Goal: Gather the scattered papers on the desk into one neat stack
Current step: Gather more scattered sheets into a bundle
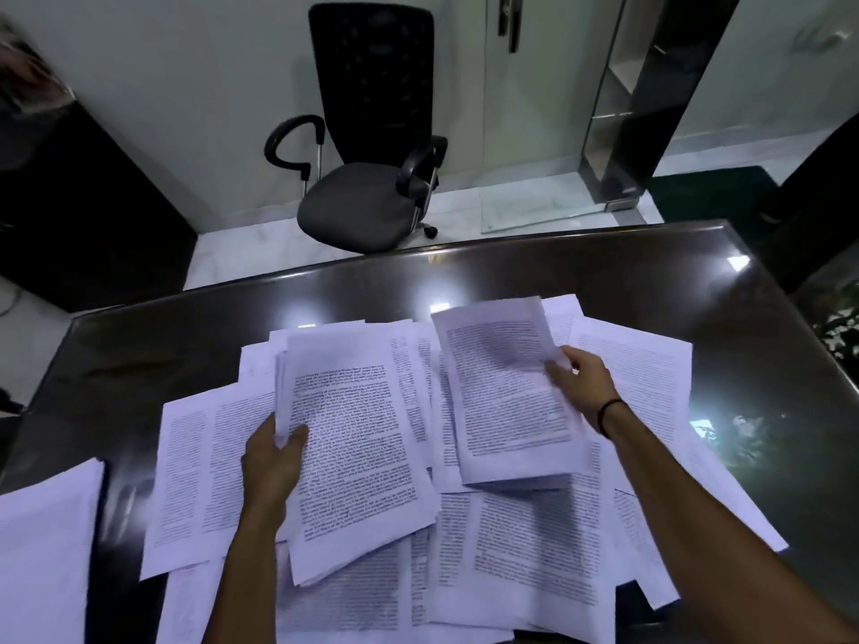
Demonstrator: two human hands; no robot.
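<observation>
Printed white papers (534, 546) lie scattered and overlapping across the middle of a dark glossy desk (558, 267). My left hand (272, 462) grips the left edge of a gathered bundle of sheets (353, 453), thumb on top, held above the spread. My right hand (581, 378) pinches the right edge of a second, smaller bundle (502, 397), lifted and tilted to the right of the first. The two bundles are apart.
Another pile of white paper (46, 550) lies at the desk's near left corner. A black office chair (372, 146) stands beyond the far desk edge. A dark cabinet (83, 192) is at the left, a glass door (548, 109) behind.
</observation>
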